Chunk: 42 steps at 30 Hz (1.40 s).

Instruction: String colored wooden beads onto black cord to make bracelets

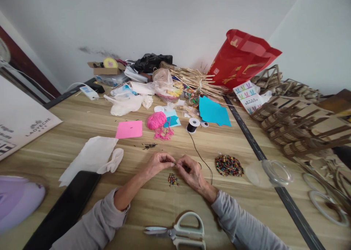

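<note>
My left hand (pixel 161 163) and my right hand (pixel 190 171) meet over the table, fingertips pinched almost together. A tiny dark thing, perhaps a bead, shows between them, too small to name surely. Black cord (pixel 202 153) runs from a white-ended spool (pixel 193 125) down behind my right wrist; a bit of it curves beside my right fingers, which close on it, its end hidden. Just below the hands lies a small group of loose multicoloured beads (pixel 172 179). Strung beads (pixel 229 165) lie heaped to the right. Scissors (pixel 178 231) rest near the front edge.
Short black pieces (pixel 149 146), a pink card (pixel 128 129) and pink yarn (pixel 157 120) lie beyond my hands. A black phone-like slab (pixel 68 206) and white tissue (pixel 93 155) are left. Clear plastic rings (pixel 276 172) and woven baskets (pixel 296 125) stand right; a red bag (pixel 244 59) behind.
</note>
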### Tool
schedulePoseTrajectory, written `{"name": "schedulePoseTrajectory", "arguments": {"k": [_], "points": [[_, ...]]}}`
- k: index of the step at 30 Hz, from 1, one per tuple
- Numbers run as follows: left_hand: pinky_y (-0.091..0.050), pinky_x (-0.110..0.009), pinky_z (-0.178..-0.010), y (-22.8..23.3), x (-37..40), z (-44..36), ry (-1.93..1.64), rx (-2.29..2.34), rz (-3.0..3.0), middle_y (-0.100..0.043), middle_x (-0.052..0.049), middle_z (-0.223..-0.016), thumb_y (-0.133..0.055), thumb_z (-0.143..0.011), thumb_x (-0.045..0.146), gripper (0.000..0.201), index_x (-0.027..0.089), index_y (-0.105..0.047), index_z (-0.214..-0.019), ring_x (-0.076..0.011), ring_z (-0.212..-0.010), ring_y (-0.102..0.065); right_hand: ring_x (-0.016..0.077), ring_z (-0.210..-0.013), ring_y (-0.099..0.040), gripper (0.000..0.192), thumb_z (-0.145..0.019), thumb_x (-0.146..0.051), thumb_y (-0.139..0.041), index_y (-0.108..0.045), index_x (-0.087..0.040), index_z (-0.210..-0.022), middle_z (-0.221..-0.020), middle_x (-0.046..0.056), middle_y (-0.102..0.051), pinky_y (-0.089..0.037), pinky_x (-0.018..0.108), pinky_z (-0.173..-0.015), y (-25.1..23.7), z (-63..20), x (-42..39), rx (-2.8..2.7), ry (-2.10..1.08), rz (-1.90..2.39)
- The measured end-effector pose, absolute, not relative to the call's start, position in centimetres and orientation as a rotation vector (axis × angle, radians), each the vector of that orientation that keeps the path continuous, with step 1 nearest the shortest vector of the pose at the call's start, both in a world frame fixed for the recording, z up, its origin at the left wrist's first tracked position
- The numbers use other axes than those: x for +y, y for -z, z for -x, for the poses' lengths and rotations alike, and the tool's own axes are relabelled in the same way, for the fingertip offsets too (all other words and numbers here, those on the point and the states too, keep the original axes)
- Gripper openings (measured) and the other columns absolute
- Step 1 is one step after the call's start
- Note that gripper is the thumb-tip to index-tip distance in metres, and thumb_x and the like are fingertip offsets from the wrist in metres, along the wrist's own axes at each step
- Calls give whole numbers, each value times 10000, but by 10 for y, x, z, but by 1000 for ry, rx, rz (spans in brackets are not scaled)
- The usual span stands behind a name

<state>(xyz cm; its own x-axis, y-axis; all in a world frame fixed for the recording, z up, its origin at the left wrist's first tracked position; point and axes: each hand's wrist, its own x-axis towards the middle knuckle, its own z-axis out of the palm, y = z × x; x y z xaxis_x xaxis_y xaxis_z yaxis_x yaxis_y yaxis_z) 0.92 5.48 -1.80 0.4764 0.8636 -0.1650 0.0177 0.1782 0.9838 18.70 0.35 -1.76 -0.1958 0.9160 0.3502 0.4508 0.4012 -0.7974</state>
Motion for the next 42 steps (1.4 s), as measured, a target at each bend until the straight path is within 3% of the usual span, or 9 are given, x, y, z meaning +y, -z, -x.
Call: {"name": "schedulePoseTrajectory", "arguments": {"k": [21, 29, 35, 42], "points": [[-404, -228, -598, 16, 56, -8, -685, 884, -1247, -636, 4, -606, -817, -526, 258, 241, 126, -643, -631, -110, -587, -547, 129, -629, -588, 162, -843, -335, -624, -592, -177, -822, -735, 25, -626, -472, 224, -572, 24, -189, 4, -1763, -828, 1096], [-403, -234, -620, 13, 54, -6, -649, 834, -1310, -640, 3, -616, -762, -624, 259, 163, 124, -672, -642, -118, -612, -541, 152, -687, -563, 110, -886, -281, -570, -593, -189, -830, -753, 33, -601, -447, 261, -631, 18, -190, 4, -1896, -693, 1034], [-375, -224, -615, 10, 53, -3, -700, 799, -1286, -599, 18, -640, -721, -678, 282, 175, 124, -647, -682, -104, -618, -496, 157, -672, -493, 55, -798, -168, -577, -536, -190, -769, -724, 17, -541, -394, 269, -620, 22, -191, 7, -1895, -512, 1198], [-397, -246, -648, 9, 53, -4, -764, 830, -1205, -585, 10, -614, -723, -657, 322, 226, 123, -619, -677, -114, -618, -503, 208, -812, -483, 188, -695, -103, -562, -520, -192, -856, -825, 45, -553, -401, 326, -740, 29, -189, 9, -1961, -359, 1288]]}}
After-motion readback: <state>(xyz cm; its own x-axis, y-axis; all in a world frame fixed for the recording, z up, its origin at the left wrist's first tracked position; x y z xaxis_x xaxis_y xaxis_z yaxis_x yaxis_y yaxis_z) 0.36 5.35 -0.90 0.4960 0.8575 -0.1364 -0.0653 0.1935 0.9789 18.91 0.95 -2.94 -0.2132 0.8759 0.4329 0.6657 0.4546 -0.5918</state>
